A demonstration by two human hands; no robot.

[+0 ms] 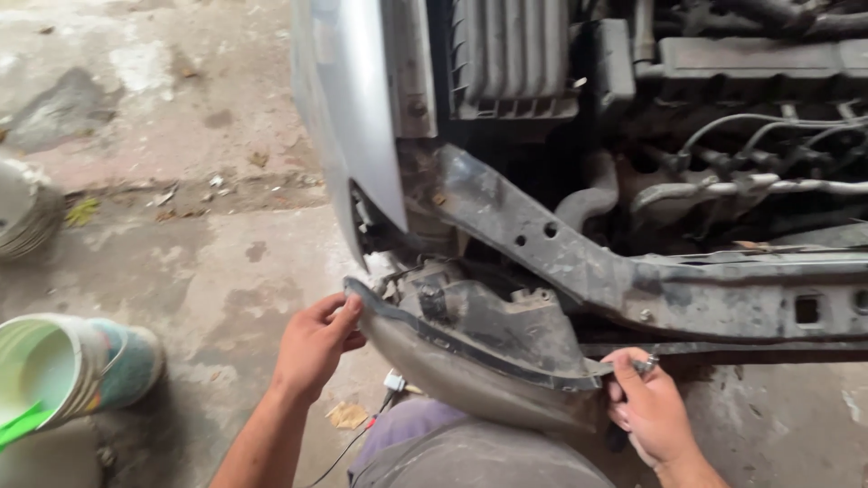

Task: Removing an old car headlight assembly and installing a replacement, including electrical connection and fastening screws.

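Head view looks down at the open front of a silver car [348, 117], its engine bay [723, 108] exposed and a dirty black crossmember [633, 280] running across below it. This crossmember serves as the landmark. Just below and in front of it, at the car's left front corner, sits a headlamp unit [470, 352], lens down and dusty black housing up, resting against the person's knee [479, 452].

The left hand [312, 348] closes its fingers around the outer tip of the headlamp unit, thumb on top. The right hand [651, 411] grips the inner end just under the crossmember, fingers curled tight on the edge near a small metal bolt [645, 364].

Handling this well seems to call for an even two-handed grip and a level lamp, so the mounting tabs do not catch on the crossmember or the fender edge above. A thin cable with a white connector [394, 380] hangs below the lamp and could snag.

Farther left of the crossmember, on the stained concrete floor [208, 271], lie a stack of pale buckets [63, 370] and dry leaves.
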